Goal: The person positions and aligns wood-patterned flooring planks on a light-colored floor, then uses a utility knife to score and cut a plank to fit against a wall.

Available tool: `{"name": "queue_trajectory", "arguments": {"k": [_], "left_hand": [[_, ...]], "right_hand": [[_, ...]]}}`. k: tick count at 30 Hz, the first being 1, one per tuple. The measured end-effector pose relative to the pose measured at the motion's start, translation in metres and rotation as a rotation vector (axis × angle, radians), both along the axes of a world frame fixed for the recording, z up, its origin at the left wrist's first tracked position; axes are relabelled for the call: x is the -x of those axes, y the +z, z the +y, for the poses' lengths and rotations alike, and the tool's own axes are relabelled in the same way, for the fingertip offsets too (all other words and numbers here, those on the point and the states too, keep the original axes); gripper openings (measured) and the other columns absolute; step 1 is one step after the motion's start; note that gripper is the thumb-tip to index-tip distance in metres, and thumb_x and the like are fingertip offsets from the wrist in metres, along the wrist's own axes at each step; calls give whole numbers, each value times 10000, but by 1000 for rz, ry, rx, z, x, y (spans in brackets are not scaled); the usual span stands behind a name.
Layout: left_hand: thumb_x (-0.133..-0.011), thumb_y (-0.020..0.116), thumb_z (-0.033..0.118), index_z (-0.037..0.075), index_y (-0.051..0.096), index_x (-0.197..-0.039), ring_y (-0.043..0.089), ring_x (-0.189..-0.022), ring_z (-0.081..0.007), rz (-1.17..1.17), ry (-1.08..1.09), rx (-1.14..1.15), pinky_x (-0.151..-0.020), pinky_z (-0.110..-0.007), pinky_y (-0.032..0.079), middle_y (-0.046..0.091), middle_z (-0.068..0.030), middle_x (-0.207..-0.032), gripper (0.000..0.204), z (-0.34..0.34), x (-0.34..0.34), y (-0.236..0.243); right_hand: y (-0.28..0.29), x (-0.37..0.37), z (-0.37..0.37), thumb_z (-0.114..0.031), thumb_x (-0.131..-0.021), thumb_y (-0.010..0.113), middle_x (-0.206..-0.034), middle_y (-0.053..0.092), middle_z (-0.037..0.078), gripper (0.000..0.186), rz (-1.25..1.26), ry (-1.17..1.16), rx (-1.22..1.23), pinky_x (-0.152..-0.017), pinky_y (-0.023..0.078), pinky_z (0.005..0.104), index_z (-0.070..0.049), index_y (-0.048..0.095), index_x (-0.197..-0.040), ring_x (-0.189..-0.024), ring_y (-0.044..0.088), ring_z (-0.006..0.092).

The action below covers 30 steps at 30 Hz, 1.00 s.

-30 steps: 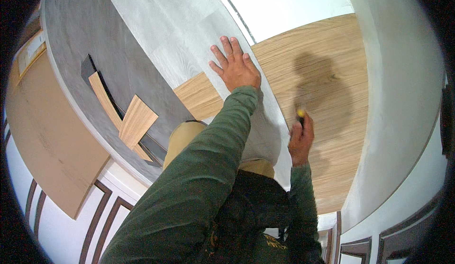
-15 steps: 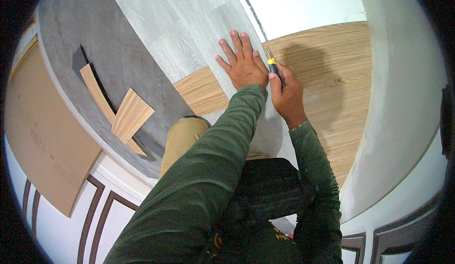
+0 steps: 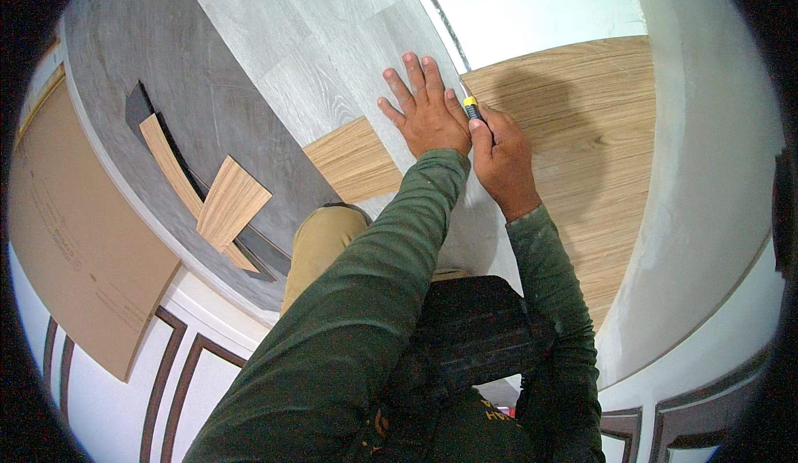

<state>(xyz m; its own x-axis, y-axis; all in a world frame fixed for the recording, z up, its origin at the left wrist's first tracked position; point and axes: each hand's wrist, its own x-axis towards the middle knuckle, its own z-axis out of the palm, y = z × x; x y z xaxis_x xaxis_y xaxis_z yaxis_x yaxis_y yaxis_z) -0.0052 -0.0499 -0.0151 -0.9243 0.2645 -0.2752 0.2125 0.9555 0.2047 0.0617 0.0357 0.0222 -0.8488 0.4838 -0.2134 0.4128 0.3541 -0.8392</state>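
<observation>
Clock face is the whole view, 12 at the top. The left hand [image 3: 432,115] is just past 12, palm down and fingers spread, gripping nothing, on a long pale grey wood-grain plank [image 3: 378,56]. The right hand [image 3: 504,164] is around 2, closed around a black-and-yellow handled cutter with a slim metal blade [image 3: 473,109]. That cutter sits at 1, blade pointing to 11, along the plank's right edge. The hands are side by side; can't tell if they're touching. Tan wood-grain flooring [image 3: 615,139] runs from 1 to 4, with a smooth white panel [image 3: 540,14] above it at 1. Over at 9, a tan wood-grain offcut with slanted ends [image 3: 234,201] lies on dark grey flooring [image 3: 241,97].
</observation>
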Motion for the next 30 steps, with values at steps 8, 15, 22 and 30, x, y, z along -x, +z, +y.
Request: {"name": "queue_trajectory", "arguments": {"k": [8,15,22,30], "left_hand": [[-956,454,275,166,302,-1540,38,-1512,-376,74,25,-49,-1155,-650,25,136,-47,-1650,614,-1,-2,-5],[-978,402,273,138,254,-1552,-69,-1509,-365,6,1,18,-1165,-613,-80,53,-64,-1658,608,-3,-1,-4],[-968,434,258,133,284,-1541,-41,-1511,-369,19,8,-19,-1165,-619,-67,76,-58,-1657,606,-2,-2,-3],[-976,449,277,160,344,-1521,31,-1509,-381,54,18,-77,-1160,-649,25,164,-35,-1644,568,-6,-3,-8]], "right_hand": [[-1,2,-1,-100,-935,571,-975,658,227,232,-17,6,0,-787,514,428,49,624,-1105,-901,646,379],[-4,2,-1,-87,-943,541,-968,648,242,252,-28,35,9,-782,510,431,59,613,-1136,-890,638,399],[13,12,4,-104,-960,513,-954,634,263,266,-87,50,87,-759,497,455,73,599,-1139,-871,626,415],[15,20,-2,-186,-988,491,-801,604,308,248,-274,44,107,-660,454,534,40,548,-901,-776,590,515]]}}
